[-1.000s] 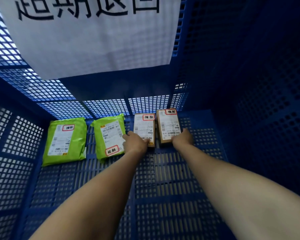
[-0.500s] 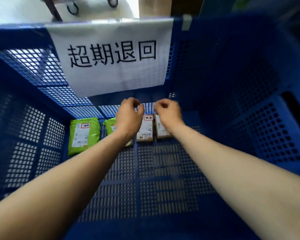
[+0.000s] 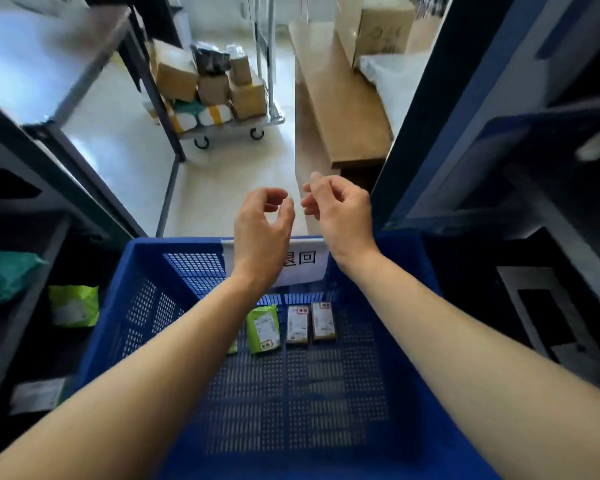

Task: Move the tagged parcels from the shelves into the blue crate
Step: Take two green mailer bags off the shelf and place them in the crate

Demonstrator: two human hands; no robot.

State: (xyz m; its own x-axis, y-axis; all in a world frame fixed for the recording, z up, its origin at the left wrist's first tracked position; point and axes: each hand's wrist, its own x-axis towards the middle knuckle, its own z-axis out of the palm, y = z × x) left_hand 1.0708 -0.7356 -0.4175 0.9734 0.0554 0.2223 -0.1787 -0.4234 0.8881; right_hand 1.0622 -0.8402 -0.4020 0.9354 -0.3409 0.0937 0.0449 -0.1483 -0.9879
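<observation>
Fingers [image 3: 271, 192] of our left hand [image 3: 262, 230] and right hand [image 3: 342, 216] are hanging loosely curled, holding nothing, above the far edge of the blue crate [image 3: 174, 245]. Inside, a green parcel [image 3: 264, 329] and two brown parcels [image 3: 297, 324] are lying side by side near its far wall.

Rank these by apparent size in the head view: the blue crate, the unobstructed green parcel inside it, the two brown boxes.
1. blue crate, by far largest.
2. green parcel.
3. left brown box and right brown box: near-identical, side by side, so unranked.
</observation>
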